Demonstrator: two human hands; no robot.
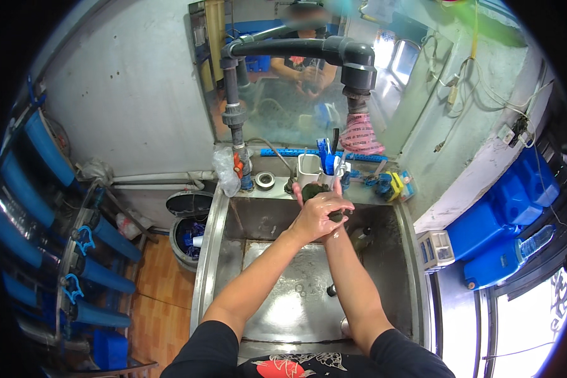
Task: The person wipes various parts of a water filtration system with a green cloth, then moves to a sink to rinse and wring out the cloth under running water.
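Note:
My left hand (320, 217) is closed at my right wrist, above the steel sink (406, 258). A small dark green piece (337, 216), like scouring pad, shows between its fingers. Mostly behind it is my right hand (337, 188), whose fingers show around a dark green clump (314, 189). Whether the two green parts are one thing, I cannot tell. Wet skin shines on the hands and right forearm. Higher up hangs a thick dark pipe tap (359, 75), its outlet wrapped in pink printed material (361, 133).
Behind the sink stand a white holder (309, 165) with blue-handled items beside it and a yellow-and-blue object (394, 186). An open bin (184, 255) is at the left. Blue jugs (485, 220) stand right; a bottle (361, 239) is in the sink.

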